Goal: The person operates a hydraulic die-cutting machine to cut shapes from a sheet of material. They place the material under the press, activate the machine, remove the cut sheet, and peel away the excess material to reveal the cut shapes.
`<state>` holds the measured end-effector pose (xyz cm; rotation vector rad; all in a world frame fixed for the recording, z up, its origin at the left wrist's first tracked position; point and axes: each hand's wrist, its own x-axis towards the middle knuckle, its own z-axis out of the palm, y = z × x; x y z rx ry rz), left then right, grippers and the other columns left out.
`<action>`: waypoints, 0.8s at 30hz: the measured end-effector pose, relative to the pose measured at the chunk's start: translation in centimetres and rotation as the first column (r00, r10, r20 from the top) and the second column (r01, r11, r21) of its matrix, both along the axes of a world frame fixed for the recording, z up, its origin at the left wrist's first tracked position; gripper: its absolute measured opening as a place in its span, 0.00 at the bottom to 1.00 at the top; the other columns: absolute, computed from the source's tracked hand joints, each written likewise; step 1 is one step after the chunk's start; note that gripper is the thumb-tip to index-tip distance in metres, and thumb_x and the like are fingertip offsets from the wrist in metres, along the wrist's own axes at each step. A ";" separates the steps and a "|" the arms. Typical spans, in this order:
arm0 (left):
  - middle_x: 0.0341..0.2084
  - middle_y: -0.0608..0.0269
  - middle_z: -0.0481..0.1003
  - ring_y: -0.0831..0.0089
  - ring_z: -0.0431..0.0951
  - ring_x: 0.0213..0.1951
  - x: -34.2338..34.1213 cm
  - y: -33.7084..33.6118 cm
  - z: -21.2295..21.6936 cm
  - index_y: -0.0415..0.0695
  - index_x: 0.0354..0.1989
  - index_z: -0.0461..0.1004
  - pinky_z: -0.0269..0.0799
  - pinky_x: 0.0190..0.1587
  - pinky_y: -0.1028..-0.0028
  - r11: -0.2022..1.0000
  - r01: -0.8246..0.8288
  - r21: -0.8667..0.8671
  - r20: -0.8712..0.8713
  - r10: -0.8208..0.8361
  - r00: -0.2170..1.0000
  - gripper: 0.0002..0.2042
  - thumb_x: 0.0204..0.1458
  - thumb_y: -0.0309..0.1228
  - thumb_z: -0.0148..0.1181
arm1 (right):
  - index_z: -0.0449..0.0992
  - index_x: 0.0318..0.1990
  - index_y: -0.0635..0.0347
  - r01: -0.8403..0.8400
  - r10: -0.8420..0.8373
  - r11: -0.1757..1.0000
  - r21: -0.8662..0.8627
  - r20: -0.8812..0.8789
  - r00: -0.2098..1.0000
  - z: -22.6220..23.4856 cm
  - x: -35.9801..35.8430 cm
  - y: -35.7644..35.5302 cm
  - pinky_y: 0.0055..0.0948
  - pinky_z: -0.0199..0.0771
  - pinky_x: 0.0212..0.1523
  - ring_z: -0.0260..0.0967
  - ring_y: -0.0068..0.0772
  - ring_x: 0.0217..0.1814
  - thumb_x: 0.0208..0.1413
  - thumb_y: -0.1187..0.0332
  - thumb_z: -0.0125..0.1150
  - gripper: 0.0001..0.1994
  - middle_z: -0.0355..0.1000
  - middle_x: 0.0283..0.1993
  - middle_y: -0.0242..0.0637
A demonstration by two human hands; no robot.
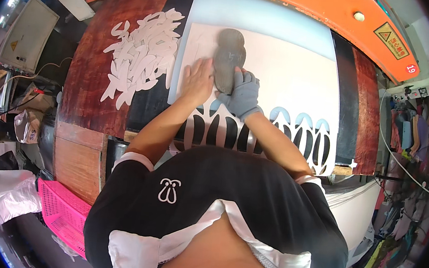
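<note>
A dark grey, sole-shaped cutting die (229, 53) lies lengthwise on a white sheet (292, 74). My left hand (197, 80), bare, is laid flat on the sheet just left of the die, fingers stretched out. Whether its fingertips touch the die I cannot tell. My right hand (245, 94) wears a grey glove and curls its fingers and thumb round the near right end of the die. Along the sheet's near edge runs a row of curved cut-out openings, showing the dark surface below and some pale blue.
Left of the sheet, a heap of white curved cut pieces (142, 54) lies on the reddish-brown board (88, 80). An orange machine beam (289, 4) crosses the far side. A pink basket (62, 212) stands low at the left. Garment-like coloured pieces (406, 132) hang at the right.
</note>
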<state>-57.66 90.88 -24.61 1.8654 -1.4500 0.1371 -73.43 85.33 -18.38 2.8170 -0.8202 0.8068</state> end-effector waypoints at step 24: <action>0.56 0.60 0.63 0.59 0.58 0.61 -0.6 -0.7 1.8 0.46 0.52 0.66 0.52 0.58 0.53 0.995 0.017 -0.102 0.126 -0.005 0.992 0.18 0.51 0.30 0.52 | 0.64 0.51 0.66 0.042 -0.056 0.993 0.113 0.126 0.990 2.6 -7.4 -4.2 0.41 0.67 0.50 0.63 0.51 0.50 0.31 0.57 0.72 0.38 0.64 0.49 0.51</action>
